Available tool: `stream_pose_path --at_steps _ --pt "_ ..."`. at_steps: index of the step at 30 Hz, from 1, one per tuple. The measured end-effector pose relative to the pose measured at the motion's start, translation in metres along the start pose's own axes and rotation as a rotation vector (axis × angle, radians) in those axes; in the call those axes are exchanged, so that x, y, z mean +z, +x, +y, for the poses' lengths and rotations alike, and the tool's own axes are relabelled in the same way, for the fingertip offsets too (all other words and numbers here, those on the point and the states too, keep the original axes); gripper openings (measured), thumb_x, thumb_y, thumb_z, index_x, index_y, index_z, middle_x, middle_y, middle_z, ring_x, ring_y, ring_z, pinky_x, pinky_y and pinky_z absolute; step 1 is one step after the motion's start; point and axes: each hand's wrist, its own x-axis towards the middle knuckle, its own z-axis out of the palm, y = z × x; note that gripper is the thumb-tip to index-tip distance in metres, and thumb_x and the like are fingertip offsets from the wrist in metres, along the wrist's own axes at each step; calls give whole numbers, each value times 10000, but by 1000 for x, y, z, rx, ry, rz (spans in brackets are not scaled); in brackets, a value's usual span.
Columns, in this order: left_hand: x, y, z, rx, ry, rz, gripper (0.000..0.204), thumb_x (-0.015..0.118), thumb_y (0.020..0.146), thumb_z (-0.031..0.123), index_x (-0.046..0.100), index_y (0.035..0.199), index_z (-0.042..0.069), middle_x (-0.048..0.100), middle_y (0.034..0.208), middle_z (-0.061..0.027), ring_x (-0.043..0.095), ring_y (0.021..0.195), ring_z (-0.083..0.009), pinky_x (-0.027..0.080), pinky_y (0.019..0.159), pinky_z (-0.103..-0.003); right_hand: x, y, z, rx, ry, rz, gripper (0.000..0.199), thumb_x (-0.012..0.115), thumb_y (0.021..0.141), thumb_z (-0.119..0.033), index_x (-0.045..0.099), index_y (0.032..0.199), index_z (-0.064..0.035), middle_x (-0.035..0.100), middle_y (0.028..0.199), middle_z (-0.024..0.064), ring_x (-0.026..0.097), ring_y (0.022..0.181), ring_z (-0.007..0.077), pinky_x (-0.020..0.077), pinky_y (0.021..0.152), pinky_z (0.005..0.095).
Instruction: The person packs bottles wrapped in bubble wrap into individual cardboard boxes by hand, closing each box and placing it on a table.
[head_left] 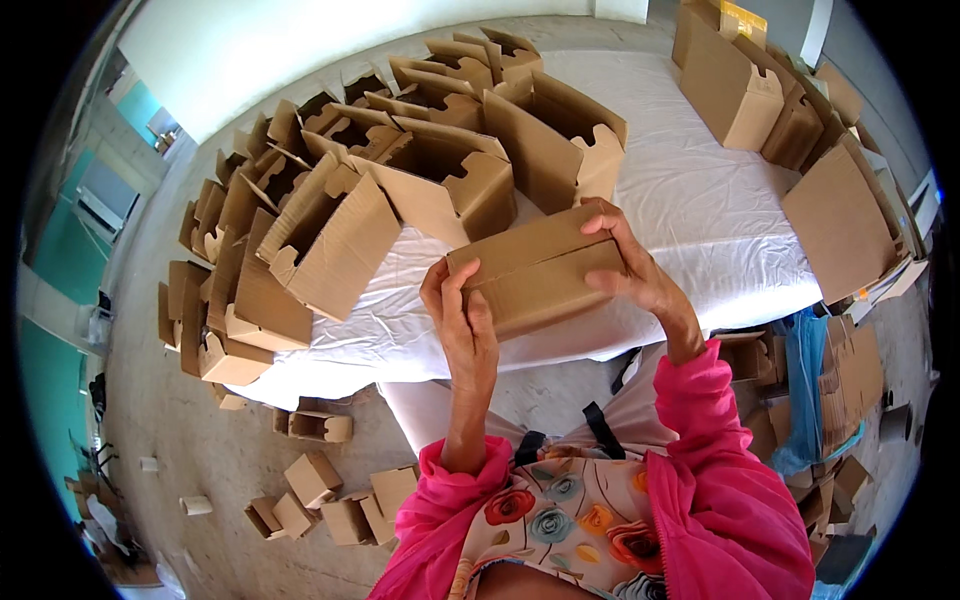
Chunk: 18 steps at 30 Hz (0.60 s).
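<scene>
A brown cardboard box [545, 272] with a seam along its upper face is held between my two hands, above the near edge of the table. My left hand [462, 312] grips its left end, fingers bent over the corner. At the right end, my right hand [632, 262] has its fingers over the far corner and its thumb on the near side. Just beyond stand upright open-topped cardboard boxes, the nearest being one box [445, 195] with notched flaps and another box [560, 140] to its right.
White cloth [690, 190] covers the table. Many open boxes crowd its left and far side. More cardboard boxes [735, 85] line the right edge. Small boxes [345, 515] lie on the floor at lower left. Flattened cardboard [850, 385] and blue plastic [803, 390] sit at lower right.
</scene>
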Motion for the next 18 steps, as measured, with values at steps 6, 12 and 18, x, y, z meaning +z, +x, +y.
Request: stream_pose_path --at_steps 6,12,18 --pt "-5 9 -11 -45 -194 -80 276 447 945 111 582 1176 48 471 1247 -169 458 1180 -276 340 1017 -361 8 -31 -16 -91 -416 6 801 867 586 -197 457 1273 -153 398 1336 186 346 1307 351 355 1037 403" --pt "11 14 11 -303 -655 -1 349 396 1017 260 511 1261 38 500 1281 -100 473 1202 -220 349 1025 -340 -28 -76 -6 -99 -368 311 806 873 565 -235 481 1256 -104 447 1268 146 454 1204 303 407 989 390" --pt "39 34 20 2 -376 -259 410 552 896 21 472 1298 24 464 1348 -106 499 1200 -225 388 984 -332 -114 -128 -15 -2 -589 892 732 785 704 -415 473 1269 -71 466 1252 117 470 1171 250 453 941 411"
